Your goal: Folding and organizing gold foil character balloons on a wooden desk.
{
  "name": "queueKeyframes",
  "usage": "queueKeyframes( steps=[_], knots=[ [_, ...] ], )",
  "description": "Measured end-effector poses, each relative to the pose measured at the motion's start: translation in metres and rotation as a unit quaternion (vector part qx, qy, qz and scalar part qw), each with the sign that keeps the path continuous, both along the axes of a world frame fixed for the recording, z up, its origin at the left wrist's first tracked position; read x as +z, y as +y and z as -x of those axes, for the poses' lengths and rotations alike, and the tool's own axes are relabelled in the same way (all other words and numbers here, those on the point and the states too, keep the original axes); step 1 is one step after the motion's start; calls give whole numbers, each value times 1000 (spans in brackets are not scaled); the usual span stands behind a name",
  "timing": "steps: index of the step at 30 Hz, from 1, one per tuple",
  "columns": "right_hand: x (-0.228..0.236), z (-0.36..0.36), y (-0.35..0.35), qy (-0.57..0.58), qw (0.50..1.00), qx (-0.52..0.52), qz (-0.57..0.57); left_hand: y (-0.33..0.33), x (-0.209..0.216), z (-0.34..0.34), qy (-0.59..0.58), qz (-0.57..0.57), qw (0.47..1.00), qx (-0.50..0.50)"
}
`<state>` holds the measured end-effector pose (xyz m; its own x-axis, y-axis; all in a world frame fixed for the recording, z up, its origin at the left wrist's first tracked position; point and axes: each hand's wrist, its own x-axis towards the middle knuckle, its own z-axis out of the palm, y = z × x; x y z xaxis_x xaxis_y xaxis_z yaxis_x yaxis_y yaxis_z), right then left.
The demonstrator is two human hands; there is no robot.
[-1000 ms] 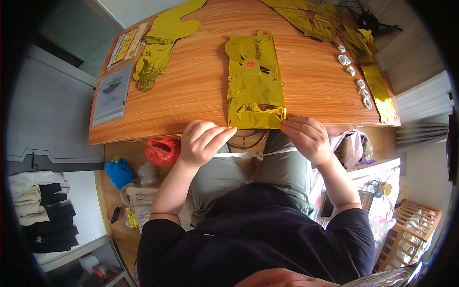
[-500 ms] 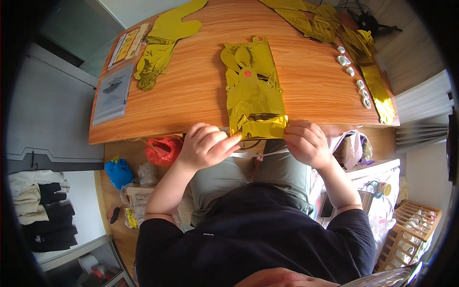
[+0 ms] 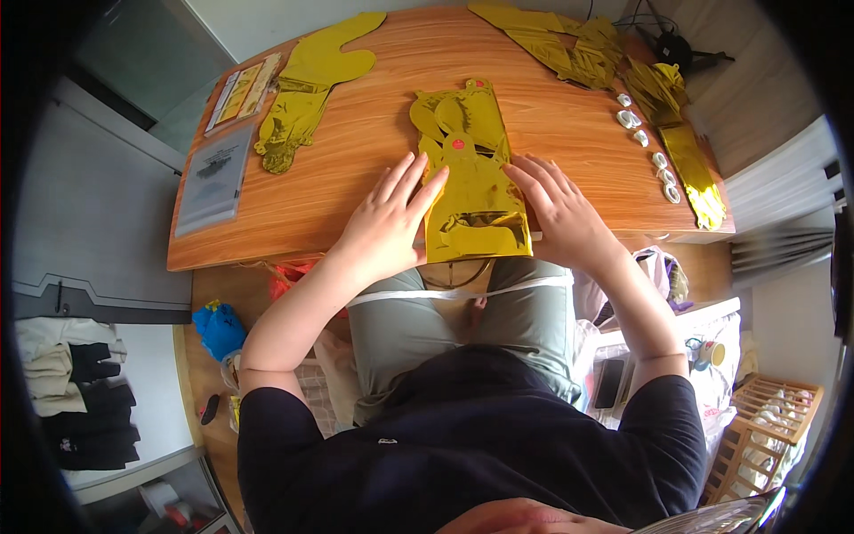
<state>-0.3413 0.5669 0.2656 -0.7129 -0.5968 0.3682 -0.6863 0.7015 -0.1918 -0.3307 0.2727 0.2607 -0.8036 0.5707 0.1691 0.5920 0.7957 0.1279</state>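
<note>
A flat, uninflated gold foil balloon [image 3: 474, 191] with folded parts lies at the near middle of the table, its lower end at the front edge. A round red mark sits on its upper half. My left hand [image 3: 391, 206] rests against its left edge, palm down, fingers stretched forward and apart. On its opposite edge my right hand [image 3: 559, 206] lies likewise, fingers extended, the fingertips on the foil. Neither hand grips anything. Across my lap runs a white ribbon [image 3: 463, 292], below the table edge.
More flat gold foil balloons lie at the far left [image 3: 325, 67], the far right [image 3: 569, 49] and along the right edge [image 3: 680, 147]. Several small white ribbon coils [image 3: 628, 118] line the right side. A clear sleeve of paper [image 3: 213, 178] and a printed card [image 3: 245, 92] lie at left.
Both hands have let go of the balloon's near corners and moved forward along its sides, their fingers now spread. The foil's near end looks flatter.
</note>
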Motion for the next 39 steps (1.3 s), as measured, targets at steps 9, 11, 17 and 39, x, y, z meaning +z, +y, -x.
queueKeyframes(
  steps=[9, 11, 17, 39],
  knots=[
    [-1, 1, 2, -11, 999, 33, -31, -5, -3, -3, -18, -30, 999, -34],
    [-3, 0, 3, 12, 997, 65, -33, -7, -6, -5, -3, -62, 997, -46],
    [-6, -4, 4, 40, 994, 104, 7, -8, -7, -15, 13, -89, 994, -58],
    [-7, -7, 0, 80, 989, 119, 21, -13, -18, -12, 66, -86, 992, -65]
  ],
)
